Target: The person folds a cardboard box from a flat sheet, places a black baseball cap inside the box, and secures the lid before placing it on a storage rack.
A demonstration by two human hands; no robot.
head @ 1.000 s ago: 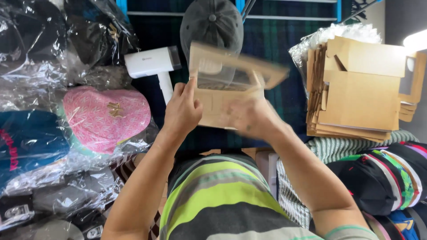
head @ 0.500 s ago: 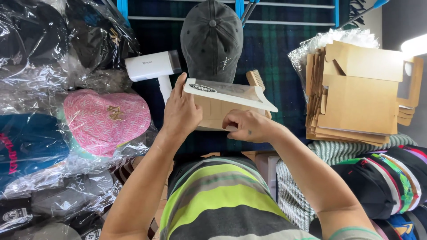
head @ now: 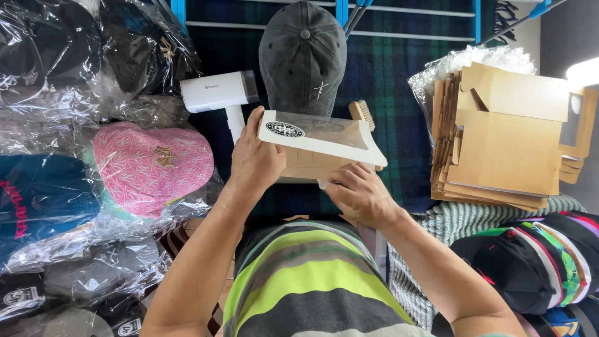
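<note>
I hold a partly folded cardboard box (head: 312, 163) with a white window panel and a round dark emblem over the dark plaid cloth (head: 393, 81). My left hand (head: 256, 159) grips its left side, thumb on the white panel. My right hand (head: 360, 195) presses on its lower right edge from below. Just beyond the box lies a dark grey cap (head: 302, 53), and a wooden brush (head: 360, 113) peeks out behind the box.
A white hand-held steamer (head: 218, 93) lies left of the cap. A stack of flat cardboard boxes (head: 505, 140) sits at right. Bagged caps fill the left, among them a pink one (head: 153, 165). More caps (head: 530, 256) pile at lower right.
The box turned from its brown side up to show the white window panel. My right hand slid from the front edge down to the lower right corner.
</note>
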